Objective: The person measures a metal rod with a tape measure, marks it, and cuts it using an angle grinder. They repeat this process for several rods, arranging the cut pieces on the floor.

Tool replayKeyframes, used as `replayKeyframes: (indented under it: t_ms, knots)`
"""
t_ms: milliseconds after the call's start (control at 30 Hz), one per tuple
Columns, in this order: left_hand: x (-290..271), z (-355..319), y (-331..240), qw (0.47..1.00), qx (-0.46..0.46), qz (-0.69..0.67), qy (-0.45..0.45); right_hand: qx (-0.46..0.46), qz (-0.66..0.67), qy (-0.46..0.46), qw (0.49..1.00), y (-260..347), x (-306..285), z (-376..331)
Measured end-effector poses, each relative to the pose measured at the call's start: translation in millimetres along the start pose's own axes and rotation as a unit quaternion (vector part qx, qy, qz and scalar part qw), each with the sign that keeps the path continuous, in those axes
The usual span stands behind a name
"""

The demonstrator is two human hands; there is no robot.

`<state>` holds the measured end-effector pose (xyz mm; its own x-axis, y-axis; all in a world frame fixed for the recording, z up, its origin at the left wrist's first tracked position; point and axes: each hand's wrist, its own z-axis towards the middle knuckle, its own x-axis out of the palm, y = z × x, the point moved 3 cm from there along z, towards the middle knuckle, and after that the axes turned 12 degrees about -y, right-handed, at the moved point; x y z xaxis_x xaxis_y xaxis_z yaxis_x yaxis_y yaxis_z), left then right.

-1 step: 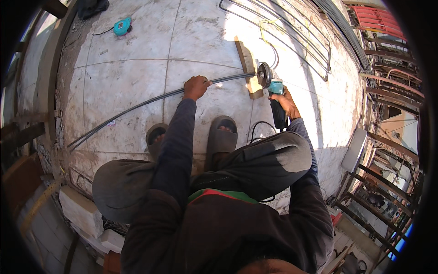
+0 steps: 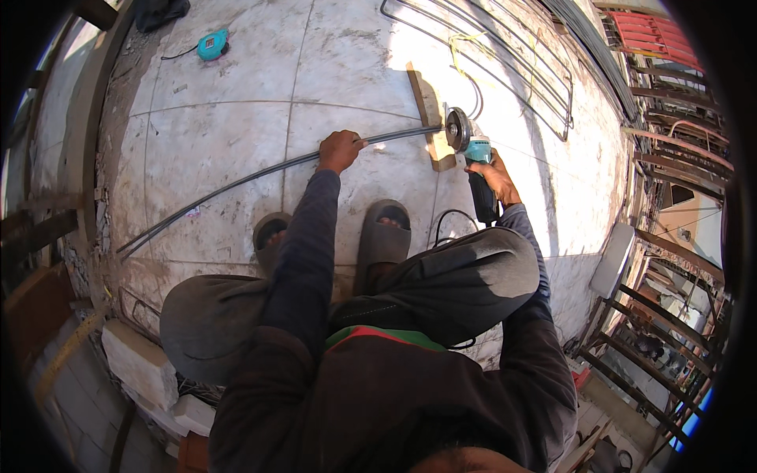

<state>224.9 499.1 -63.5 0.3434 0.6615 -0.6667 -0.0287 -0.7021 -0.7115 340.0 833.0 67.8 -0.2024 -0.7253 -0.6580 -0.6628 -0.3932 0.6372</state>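
Observation:
My left hand (image 2: 340,151) is closed around several thin grey steel bars (image 2: 276,166), which run from the floor at the left to a wooden block (image 2: 426,110). The right ends of the bars rest over that block. In my right hand (image 2: 495,180) is a teal and black angle grinder (image 2: 480,167), gripped by its body. Its round disc (image 2: 456,129) stands upright right at the bar ends; whether it touches them I cannot tell. A black cord (image 2: 451,213) curves beside the grinder's lower end.
On the tiled floor lie a teal tape measure (image 2: 212,46) at the far left and bent steel bar frames (image 2: 505,63) at the far right. More long bars (image 2: 593,51) lie behind them. White blocks (image 2: 140,364) sit at the near left. My sandalled feet (image 2: 385,236) are below the bars.

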Motion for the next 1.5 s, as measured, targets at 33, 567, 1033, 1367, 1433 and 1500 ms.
replayKeyframes:
  t_ms: [33, 567, 1033, 1367, 1433, 1500]
  knots:
    - [1.1, 1.0, 0.4, 1.0, -0.006, -0.002, 0.006, -0.008, -0.028, 0.001, 1.0, 1.6, -1.2, 1.7]
    - [4.9, -3.3, -3.4, 0.999, 0.0, 0.047, -0.011, -0.03, -0.013, 0.065, 0.997, 24.2, -5.4, 6.3]
    - [8.0, -4.4, -1.6, 0.998, -0.015, 0.062, -0.012, -0.049, -0.116, 0.076, 0.989, 35.9, -6.0, 6.9]
    - [17.6, -5.6, 0.6, 0.996, 0.006, 0.073, -0.057, -0.051, -0.139, 0.083, 0.985, 20.9, -8.9, 21.5]
    - [17.5, -5.6, 0.5, 0.995, 0.003, 0.079, -0.056, -0.047, -0.143, 0.083, 0.985, 16.1, -9.5, 23.3]
    - [16.3, -5.0, 0.5, 0.996, 0.004, 0.078, -0.052, -0.059, -0.16, 0.081, 0.982, 13.1, -10.0, 24.2]
